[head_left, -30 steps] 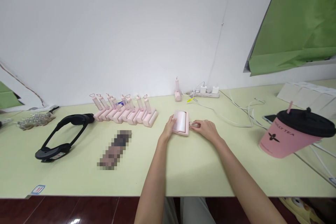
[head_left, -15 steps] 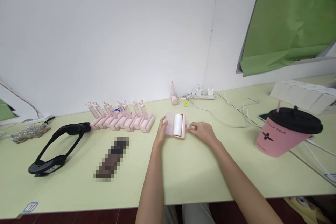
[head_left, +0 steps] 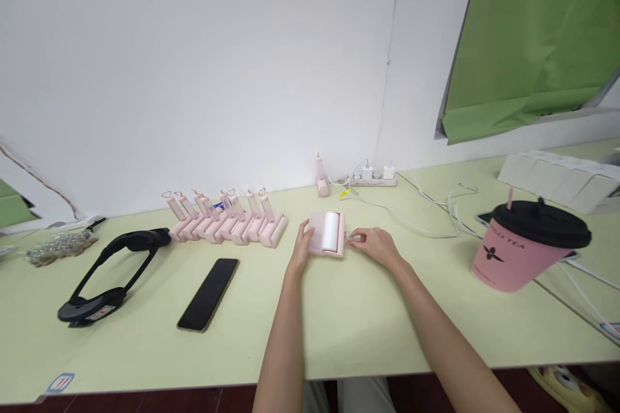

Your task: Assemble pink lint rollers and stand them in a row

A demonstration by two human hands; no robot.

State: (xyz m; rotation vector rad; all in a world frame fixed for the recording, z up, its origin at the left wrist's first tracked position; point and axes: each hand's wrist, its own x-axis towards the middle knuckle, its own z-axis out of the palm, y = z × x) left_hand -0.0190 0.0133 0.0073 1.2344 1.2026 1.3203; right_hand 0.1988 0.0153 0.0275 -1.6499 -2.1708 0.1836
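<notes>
A pink lint roller (head_left: 331,232) with a white sheet roll lies across the table in front of me, its translucent hinged cover (head_left: 317,236) swung to the left side. My left hand (head_left: 301,245) grips the cover's left edge, thumb on top and fingers behind. On the other side, my right hand (head_left: 376,245) has its fingers closed around the roller's handle (head_left: 356,237), which is partly hidden by them. A row of several matching pink lint rollers (head_left: 230,227) stands to the left, handles up. One more pink lint roller (head_left: 322,186) stands by the wall.
A black phone (head_left: 208,295) and a black headset strap (head_left: 126,287) lie on the left, near a clear plastic bundle (head_left: 62,246). A power strip (head_left: 372,181) with white cables sits at the back. On the right are a pink lidded cup (head_left: 506,258) and white boxes (head_left: 557,177).
My left hand and the cover have shifted slightly right, toward the roll. The right hand keeps its grip on the handle, and the view has tilted a little.
</notes>
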